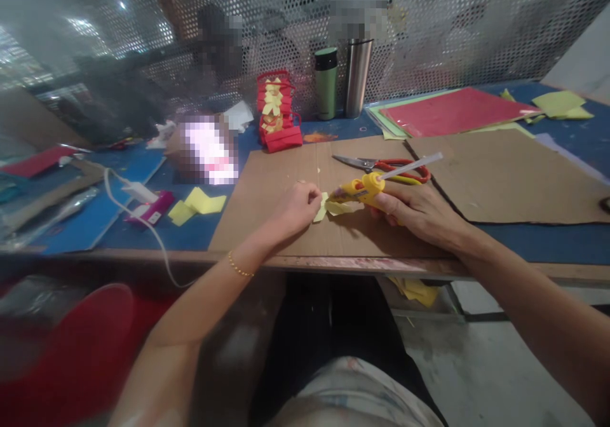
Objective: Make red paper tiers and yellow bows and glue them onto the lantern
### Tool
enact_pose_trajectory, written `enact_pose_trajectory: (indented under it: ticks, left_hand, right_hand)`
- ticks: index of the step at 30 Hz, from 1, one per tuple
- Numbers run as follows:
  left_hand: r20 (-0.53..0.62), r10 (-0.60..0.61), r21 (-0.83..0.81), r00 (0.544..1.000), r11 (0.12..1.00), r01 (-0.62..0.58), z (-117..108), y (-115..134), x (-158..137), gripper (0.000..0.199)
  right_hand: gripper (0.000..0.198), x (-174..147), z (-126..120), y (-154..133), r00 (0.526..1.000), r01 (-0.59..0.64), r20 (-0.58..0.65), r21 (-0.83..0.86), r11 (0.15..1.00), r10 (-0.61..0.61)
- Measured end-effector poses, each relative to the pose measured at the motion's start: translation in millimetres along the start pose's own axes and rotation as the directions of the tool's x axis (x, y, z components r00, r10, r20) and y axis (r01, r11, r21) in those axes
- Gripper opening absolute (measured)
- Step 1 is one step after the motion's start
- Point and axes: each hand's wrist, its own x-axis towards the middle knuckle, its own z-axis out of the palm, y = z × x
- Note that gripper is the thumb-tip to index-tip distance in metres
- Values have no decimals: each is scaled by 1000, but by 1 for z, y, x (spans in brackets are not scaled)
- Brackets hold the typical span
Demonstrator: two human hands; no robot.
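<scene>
My right hand [412,212] is wrapped round a yellow hot glue gun [361,190], its nozzle pointing left and a clear glue stick [412,165] jutting from its back. The nozzle is over small pieces of yellow paper [320,210] on a cardboard sheet [286,239]. At the left edge of that paper, my left hand [301,206] has its fingers closed, pinching it against the cardboard; the fingertips are partly hidden. Just behind the glue gun lie scissors [355,161] with red handles, blades towards the left.
Behind the cardboard stand red paper boxes [283,138] with yellow paper bows, a green bottle [326,90] and a steel flask [357,81]. Yellow paper squares [197,204] and a pink power strip [155,210] with a white cable lie left. Red sheets [457,114] and another cardboard piece [515,179] lie right.
</scene>
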Motion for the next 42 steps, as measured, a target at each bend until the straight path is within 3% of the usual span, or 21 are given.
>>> enact_pose_trajectory:
  ticks: [42]
  left_hand:
    - [20, 29, -24, 999, 999, -28, 1, -2, 0, 21]
  right_hand:
    - [64, -1, -4, -1, 999, 38, -5, -15, 999, -38]
